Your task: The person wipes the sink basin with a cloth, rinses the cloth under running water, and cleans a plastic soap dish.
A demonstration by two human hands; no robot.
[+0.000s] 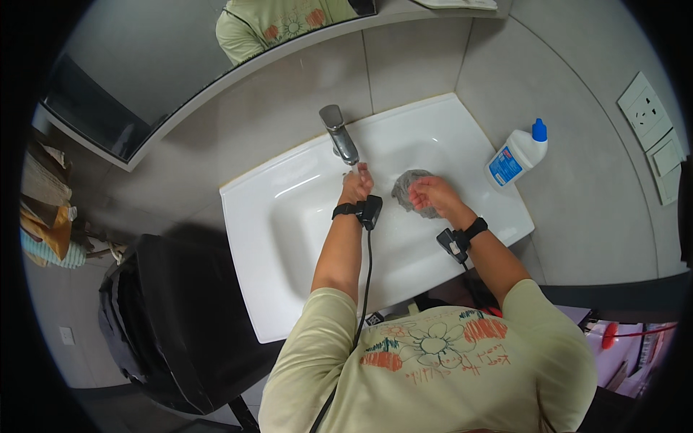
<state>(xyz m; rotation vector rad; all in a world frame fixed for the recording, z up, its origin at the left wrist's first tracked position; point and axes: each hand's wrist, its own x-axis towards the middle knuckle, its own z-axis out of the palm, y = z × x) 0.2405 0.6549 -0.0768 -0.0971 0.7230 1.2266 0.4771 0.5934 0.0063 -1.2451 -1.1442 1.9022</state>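
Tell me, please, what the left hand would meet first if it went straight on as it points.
Probably the back of the sink; the tap seems above the left hand, but depth is unclear.

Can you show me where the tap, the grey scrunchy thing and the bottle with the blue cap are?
Tap [341, 137]: head view, on its shiny metal body.
Grey scrunchy thing [402, 190]: head view, on its uncovered left side.
Bottle [513, 158]: head view, on its middle.

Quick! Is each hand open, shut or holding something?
Left hand: under the tap, nothing seen in it; can't tell if open or closed.
Right hand: fingers curled at the grey cloth; can't tell if it's gripping it.
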